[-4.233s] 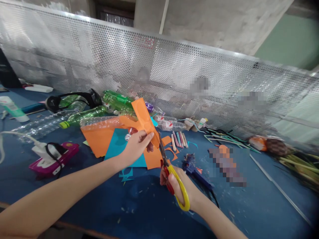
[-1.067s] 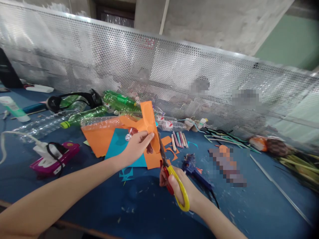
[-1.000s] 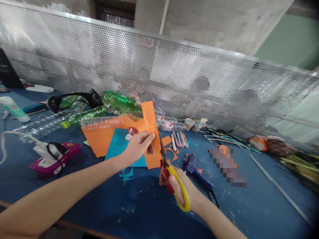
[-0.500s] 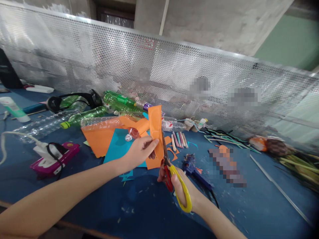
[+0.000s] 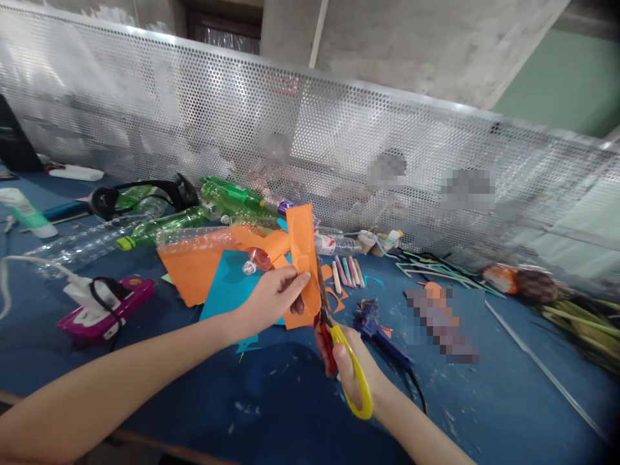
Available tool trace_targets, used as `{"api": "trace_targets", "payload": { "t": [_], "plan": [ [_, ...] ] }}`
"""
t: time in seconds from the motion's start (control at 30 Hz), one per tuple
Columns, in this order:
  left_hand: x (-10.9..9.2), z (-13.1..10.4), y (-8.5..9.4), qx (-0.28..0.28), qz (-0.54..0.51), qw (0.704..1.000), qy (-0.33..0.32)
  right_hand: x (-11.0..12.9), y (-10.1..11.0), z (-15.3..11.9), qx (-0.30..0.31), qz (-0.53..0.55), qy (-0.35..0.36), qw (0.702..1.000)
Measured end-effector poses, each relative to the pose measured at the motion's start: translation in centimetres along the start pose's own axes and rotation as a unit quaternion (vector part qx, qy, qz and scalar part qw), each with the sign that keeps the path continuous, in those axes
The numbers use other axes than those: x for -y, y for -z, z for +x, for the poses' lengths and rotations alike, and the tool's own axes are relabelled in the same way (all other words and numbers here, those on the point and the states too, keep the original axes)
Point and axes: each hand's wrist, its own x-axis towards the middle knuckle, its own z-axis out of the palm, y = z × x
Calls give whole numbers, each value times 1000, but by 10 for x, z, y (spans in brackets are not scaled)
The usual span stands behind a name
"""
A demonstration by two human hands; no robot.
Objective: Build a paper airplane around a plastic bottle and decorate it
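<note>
My left hand [image 5: 276, 294] pinches a strip of orange paper [image 5: 302, 236] between thumb and fingers and holds it upright above the table. In my right hand [image 5: 356, 365] is a pair of scissors [image 5: 361, 381] with one yellow and one red handle. Their blades point up along the right edge of the orange strip, and they look nearly closed. Behind my left hand lie a blue sheet of paper [image 5: 223, 284] and a larger orange sheet [image 5: 188, 274].
Green bottles [image 5: 169, 226] and clear plastic bottles lie at the back left. A blue glue gun [image 5: 385, 339] and several chalk-like sticks [image 5: 349, 272] lie to the right. A magenta power strip [image 5: 106, 316] sits at left. Perforated metal sheeting [image 5: 217, 110] stands behind the table.
The scissors' handles have drawn closer together, and my right-hand fingers have shifted slightly to the right. The orange strip and my left hand have barely moved.
</note>
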Motion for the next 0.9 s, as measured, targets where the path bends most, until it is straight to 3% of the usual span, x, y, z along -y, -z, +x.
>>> {"api": "trace_targets", "payload": {
  "t": [0.9],
  "plan": [
    [-2,-1,3,7,-69,998,12,-3,0,0,1,-5,-19,1000]
  ]
}}
